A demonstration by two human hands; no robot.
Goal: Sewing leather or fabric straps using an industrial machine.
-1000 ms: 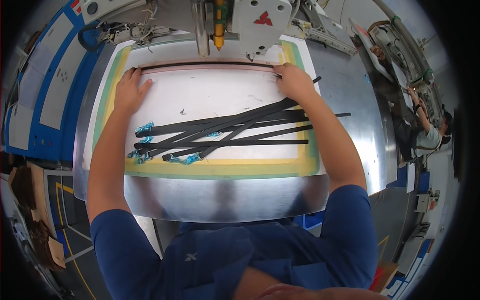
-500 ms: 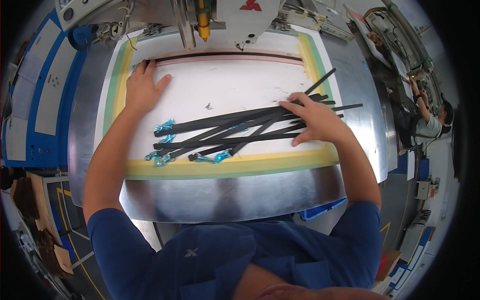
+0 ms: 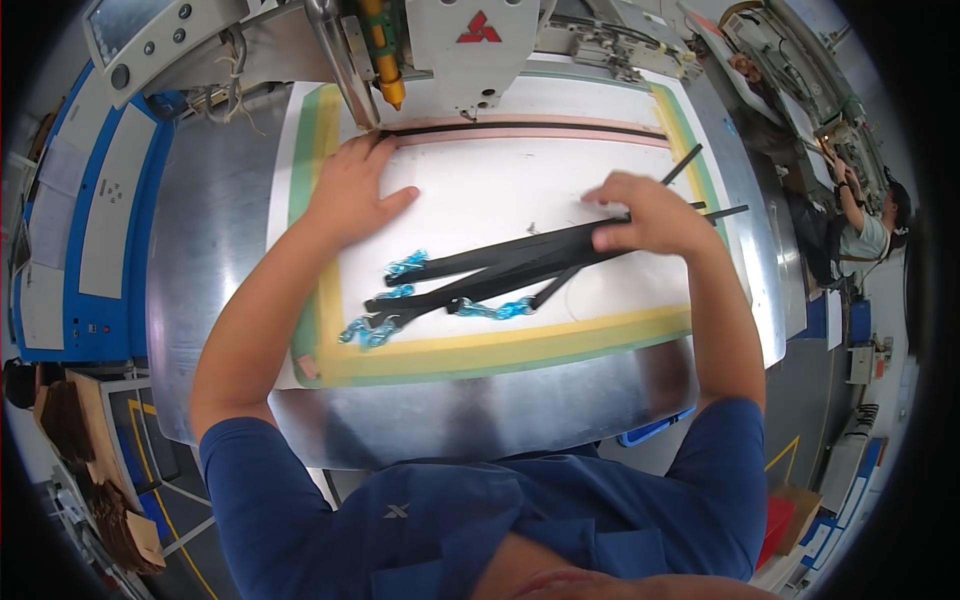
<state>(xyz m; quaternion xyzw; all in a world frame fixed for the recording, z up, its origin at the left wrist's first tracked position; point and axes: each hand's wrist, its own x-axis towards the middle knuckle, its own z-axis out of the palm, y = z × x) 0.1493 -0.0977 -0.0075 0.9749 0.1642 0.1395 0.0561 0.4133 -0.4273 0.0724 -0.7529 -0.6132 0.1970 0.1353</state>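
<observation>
My left hand (image 3: 357,192) lies on the white board (image 3: 470,195), fingers stretched and thumb apart. Its fingertips touch the left end of a long thin black strip (image 3: 520,126) seated in a pink-edged channel. A bundle of flat black strips (image 3: 500,262) slants across the board's near half, twists of shiny blue wrapping (image 3: 500,308) at its left ends. Toward its right end my right hand (image 3: 650,218) grips the bundle, thumb over the strips and forefinger lifted away. The other fingers are partly hidden, and the hand is slightly blurred. Several strip ends stick out beyond it.
Above the far edge hangs a machine head (image 3: 470,50) with a yellow-tipped nozzle (image 3: 390,90) and a metal tube. Yellow and green tape borders the board on a metal table (image 3: 480,415). A blue cabinet (image 3: 95,220) stands left. Another person (image 3: 865,235) works far right.
The board has shifted right in view. My right hand has drawn the spread strips into a tighter bundle. My left hand keeps its place at the channel strip's left end.
</observation>
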